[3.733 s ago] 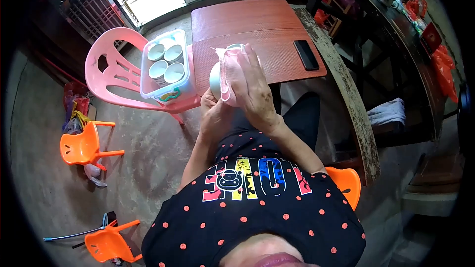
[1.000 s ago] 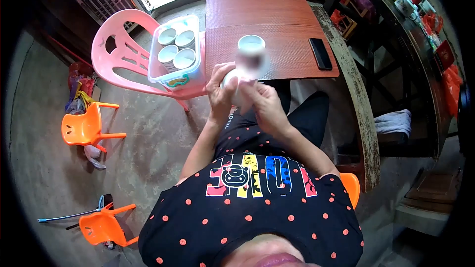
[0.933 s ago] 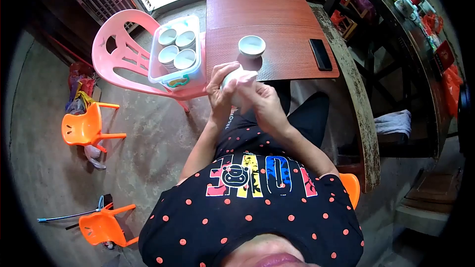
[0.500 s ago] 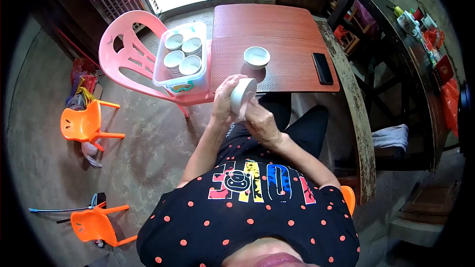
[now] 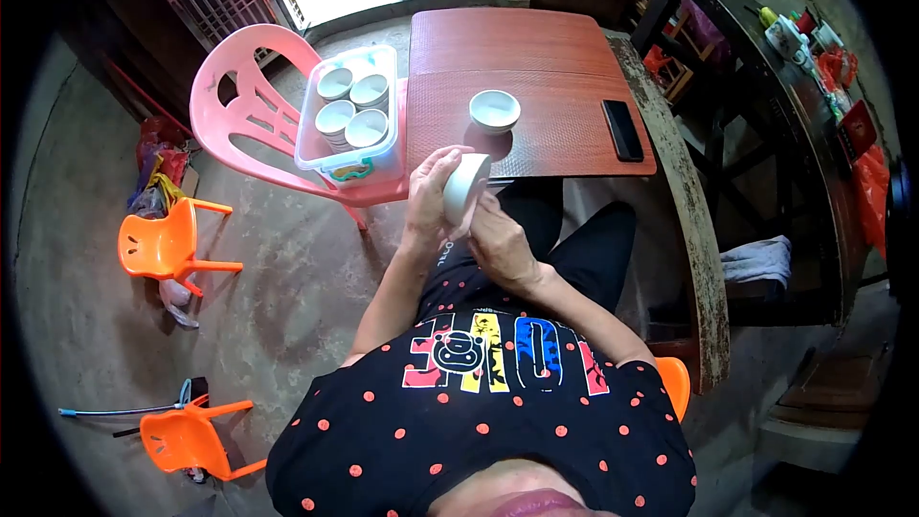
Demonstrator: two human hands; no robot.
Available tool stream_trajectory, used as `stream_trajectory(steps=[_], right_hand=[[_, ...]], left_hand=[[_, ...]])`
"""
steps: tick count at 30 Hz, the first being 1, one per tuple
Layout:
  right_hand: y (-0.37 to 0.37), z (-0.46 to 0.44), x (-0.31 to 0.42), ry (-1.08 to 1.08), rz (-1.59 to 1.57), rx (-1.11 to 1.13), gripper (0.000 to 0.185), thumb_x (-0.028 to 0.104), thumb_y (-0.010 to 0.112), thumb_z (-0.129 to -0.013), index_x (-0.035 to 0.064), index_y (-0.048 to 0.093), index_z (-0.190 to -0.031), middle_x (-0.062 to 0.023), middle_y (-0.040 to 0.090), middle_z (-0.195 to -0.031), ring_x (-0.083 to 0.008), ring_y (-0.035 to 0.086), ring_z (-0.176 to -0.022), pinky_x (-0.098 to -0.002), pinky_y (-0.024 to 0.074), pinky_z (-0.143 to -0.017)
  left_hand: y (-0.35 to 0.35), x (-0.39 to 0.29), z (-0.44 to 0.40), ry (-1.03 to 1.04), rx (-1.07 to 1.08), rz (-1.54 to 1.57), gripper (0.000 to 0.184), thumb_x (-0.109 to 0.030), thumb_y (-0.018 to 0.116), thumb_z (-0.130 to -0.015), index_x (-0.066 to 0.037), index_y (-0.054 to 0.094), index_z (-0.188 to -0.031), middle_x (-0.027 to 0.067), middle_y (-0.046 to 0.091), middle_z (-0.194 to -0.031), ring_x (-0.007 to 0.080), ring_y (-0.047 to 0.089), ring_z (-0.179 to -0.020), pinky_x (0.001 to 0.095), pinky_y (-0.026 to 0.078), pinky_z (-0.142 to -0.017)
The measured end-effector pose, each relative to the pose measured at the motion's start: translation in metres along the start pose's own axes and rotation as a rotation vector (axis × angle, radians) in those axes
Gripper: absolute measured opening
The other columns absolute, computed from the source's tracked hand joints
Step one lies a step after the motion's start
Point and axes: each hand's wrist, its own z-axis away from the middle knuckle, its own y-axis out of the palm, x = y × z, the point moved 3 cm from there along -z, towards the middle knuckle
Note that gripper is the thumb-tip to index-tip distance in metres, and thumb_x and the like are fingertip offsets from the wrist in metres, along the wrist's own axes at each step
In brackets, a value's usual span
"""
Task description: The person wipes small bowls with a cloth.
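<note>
The pink cloth no longer covers the bowl [image 5: 462, 190], so its outer side shows. The left hand [image 5: 428, 193] grips it, tilted, by the worktop's [image 5: 536, 48] near edge; the right hand's [image 5: 507, 247] fingertips are hidden, their hold unclear.

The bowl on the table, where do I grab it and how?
Probably pinch the bowl by its rim, coming down from above on the side facing the phone. The bowl stands upright with its mouth up, and bare table lies between them.
</note>
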Motion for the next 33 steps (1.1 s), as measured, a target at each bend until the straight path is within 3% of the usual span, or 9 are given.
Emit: stream_trajectory(steps=[6, 10, 12, 14, 18, 21, 24, 27, 33], right_hand=[[-0.021, -0.029, 0.012, 0.801, -1.409, -0.2, 0.026, 0.026, 0.058, -0.093, 0.0009, 0.062, -0.096, 0.001, 0.06, -0.078, -0.0031, 0.052, -0.065, -0.0196, 0.0401, -0.056], [-0.014, -0.012, 0.014, 0.567, -0.624, 0.065, 0.017, 0.017, 0.058, -0.09, 0.0004, 0.061, -0.094, -0.0066, 0.062, -0.074, -0.0108, 0.06, -0.067, -0.0259, 0.0466, -0.061], [-0.005, -0.006, 0.013, -0.149, -0.14, -0.042, 0.019, 0.001, 0.062, -0.078, 0.001, 0.06, -0.097, -0.0201, 0.061, -0.09, -0.0333, 0.064, -0.084, -0.0368, 0.052, -0.072], [-0.004, -0.002, 0.005, -0.263, -0.04, -0.035, 0.015, 0.004, 0.064, -0.076, 0.0012, 0.059, -0.09, -0.0191, 0.059, -0.085, -0.0343, 0.062, -0.081, -0.0414, 0.0507, -0.068], [-0.004, 0.005, 0.006, 0.459, -0.579, 0.093, 0.013, 0.012, 0.058, -0.089, 0.0, 0.062, -0.094, -0.0093, 0.062, -0.077, -0.0182, 0.062, -0.073, -0.03, 0.0479, -0.067], [-0.01, -0.014, 0.009, 0.77, -1.344, -0.267, 0.02, 0.021, 0.057, -0.093, 0.0024, 0.063, -0.097, 0.0047, 0.056, -0.078, -0.0015, 0.047, -0.068, -0.0178, 0.0375, -0.059], [-0.028, -0.019, 0.013, 0.561, -0.786, 0.001, 0.019, 0.017, 0.06, -0.09, 0.0, 0.062, -0.098, 0.001, 0.06, -0.08, -0.0072, 0.056, -0.073, -0.0237, 0.0453, -0.066], [-0.033, -0.031, 0.019, -0.355, 0.204, 0.121, 0.027, 0.007, 0.059, -0.077, 0.0026, 0.062, -0.103, -0.0111, 0.065, -0.098, -0.026, 0.061, -0.101, -0.0387, 0.0439, -0.096], [-0.006, -0.02, 0.0, -0.184, 0.226, 0.159, 0.026, 0.012, 0.062, -0.077, 0.001, 0.059, -0.101, -0.0162, 0.063, -0.098, -0.0257, 0.061, -0.1, -0.0387, 0.0461, -0.089]], left_hand=[[0.004, 0.009, 0.005, 0.562, -0.015, -0.236, 0.028, -0.019, 0.053, -0.09, 0.001, 0.058, -0.108, 0.0087, 0.063, -0.095, 0.0129, 0.059, -0.084, 0.0246, 0.047, -0.076], [-0.004, 0.005, -0.001, 0.105, 0.021, -0.03, 0.028, -0.018, 0.05, -0.088, 0.003, 0.057, -0.105, 0.0134, 0.063, -0.096, 0.0193, 0.062, -0.086, 0.0289, 0.051, -0.079], [-0.004, -0.006, -0.001, -0.081, 0.052, 0.044, 0.029, -0.02, 0.047, -0.089, 0.003, 0.056, -0.104, 0.0138, 0.062, -0.095, 0.0201, 0.062, -0.085, 0.0303, 0.052, -0.077], [-0.008, 0.001, -0.004, -0.141, 0.05, 0.094, 0.029, -0.021, 0.046, -0.089, 0.002, 0.057, -0.104, 0.0129, 0.062, -0.095, 0.0183, 0.062, -0.082, 0.0299, 0.052, -0.073], [-0.006, 0.015, -0.003, 0.032, 0.039, -0.072, 0.022, -0.014, 0.053, -0.088, -0.001, 0.06, -0.103, 0.0081, 0.061, -0.094, 0.0136, 0.059, -0.081, 0.0251, 0.049, -0.068], [-0.001, 0.017, -0.002, 0.646, 0.037, -0.424, 0.033, -0.021, 0.054, -0.088, -0.001, 0.056, -0.114, 0.0091, 0.058, -0.106, 0.0148, 0.057, -0.093, 0.0271, 0.046, -0.082], [0.015, 0.002, 0.004, 0.252, 0.102, 0.099, 0.048, -0.036, 0.049, -0.091, 0.0, 0.049, -0.123, 0.0119, 0.056, -0.114, 0.0185, 0.058, -0.096, 0.0285, 0.046, -0.085], [0.003, -0.012, 0.005, -0.333, 0.146, 0.417, 0.068, -0.052, 0.039, -0.092, 0.009, 0.05, -0.119, 0.0196, 0.061, -0.104, 0.0222, 0.062, -0.088, 0.0335, 0.052, -0.081], [-0.014, 0.006, -0.009, -0.158, 0.0, 0.425, 0.036, -0.033, 0.051, -0.089, 0.0, 0.059, -0.1, 0.0105, 0.064, -0.092, 0.0173, 0.061, -0.082, 0.0289, 0.05, -0.075]])
